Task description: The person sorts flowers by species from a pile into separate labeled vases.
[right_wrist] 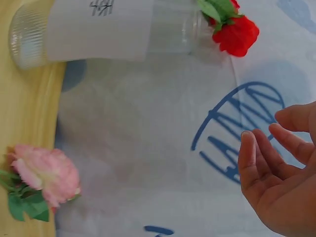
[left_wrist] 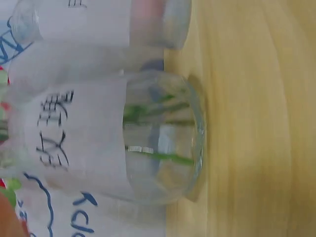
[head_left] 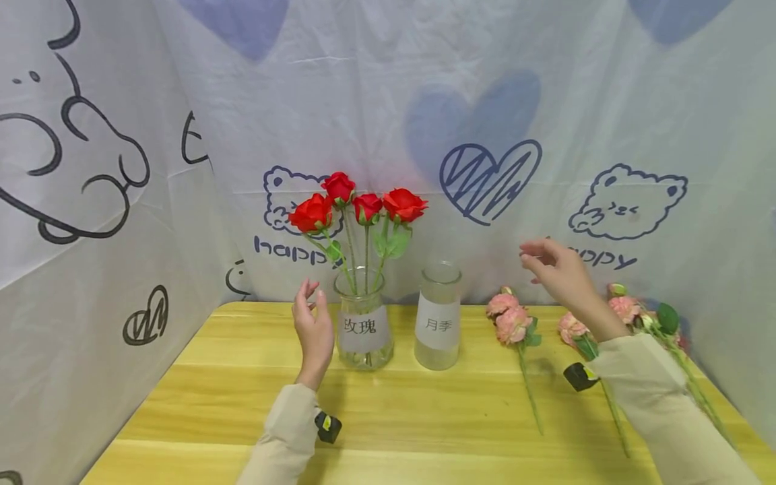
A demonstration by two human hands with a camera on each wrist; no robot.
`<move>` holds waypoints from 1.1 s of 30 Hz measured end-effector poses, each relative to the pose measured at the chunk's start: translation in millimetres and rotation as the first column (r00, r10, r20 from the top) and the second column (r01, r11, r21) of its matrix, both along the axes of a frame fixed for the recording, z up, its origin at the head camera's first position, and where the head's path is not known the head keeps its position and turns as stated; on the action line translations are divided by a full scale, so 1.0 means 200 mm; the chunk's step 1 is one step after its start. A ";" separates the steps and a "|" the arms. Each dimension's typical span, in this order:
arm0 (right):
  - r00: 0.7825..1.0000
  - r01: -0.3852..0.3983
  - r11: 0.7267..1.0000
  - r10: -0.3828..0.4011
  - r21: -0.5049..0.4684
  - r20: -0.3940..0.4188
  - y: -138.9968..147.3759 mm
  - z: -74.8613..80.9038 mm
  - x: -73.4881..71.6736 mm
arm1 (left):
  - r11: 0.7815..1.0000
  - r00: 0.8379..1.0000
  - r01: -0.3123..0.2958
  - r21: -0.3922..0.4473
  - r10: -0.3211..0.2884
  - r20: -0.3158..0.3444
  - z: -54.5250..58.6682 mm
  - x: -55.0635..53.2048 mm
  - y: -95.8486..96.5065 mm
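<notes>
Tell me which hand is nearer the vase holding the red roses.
Left. The left hand is close beside the rose vase, at its left; the right hand is farther off to its right, past the second vase, above the pink flowers.

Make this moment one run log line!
red roses: in glass jar | left hand: empty, beside it | right hand: empty | pink flowers: on table

Printed sheets (head_left: 364, 108) wall a wood-grained table (head_left: 424, 421) into a booth.
</notes>
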State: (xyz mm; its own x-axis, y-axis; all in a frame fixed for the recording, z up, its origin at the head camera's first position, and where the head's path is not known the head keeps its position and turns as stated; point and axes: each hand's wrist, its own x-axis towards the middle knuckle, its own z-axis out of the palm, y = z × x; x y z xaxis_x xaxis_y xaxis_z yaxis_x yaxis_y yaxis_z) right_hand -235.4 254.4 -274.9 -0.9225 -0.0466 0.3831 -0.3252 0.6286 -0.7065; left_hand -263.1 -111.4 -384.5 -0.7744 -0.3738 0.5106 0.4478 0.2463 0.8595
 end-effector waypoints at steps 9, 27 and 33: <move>1.000 0.015 1.000 -0.015 -0.027 0.001 0.10 -0.16 0.03 | 0.994 0.921 -0.100 -0.035 0.079 -0.381 -0.01 0.11 0.23; 0.972 0.100 0.982 -0.061 -0.162 0.227 0.19 -0.54 0.05 | 0.905 0.924 0.377 -0.198 -0.352 0.148 -0.19 0.14 0.56; 0.950 0.059 0.986 -0.007 -0.158 0.312 0.24 -0.64 0.05 | 0.919 0.928 0.345 -0.191 -0.304 0.214 -0.17 0.06 0.61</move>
State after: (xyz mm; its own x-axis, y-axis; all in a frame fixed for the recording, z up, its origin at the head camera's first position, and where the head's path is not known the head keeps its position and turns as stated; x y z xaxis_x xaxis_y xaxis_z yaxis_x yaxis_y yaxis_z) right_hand -225.2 302.0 -403.6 -0.9966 0.0254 0.0785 -0.0551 0.5024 -0.8629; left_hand -251.6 11.4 -419.4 -0.9185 0.0199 0.3949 0.3816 0.3058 0.8722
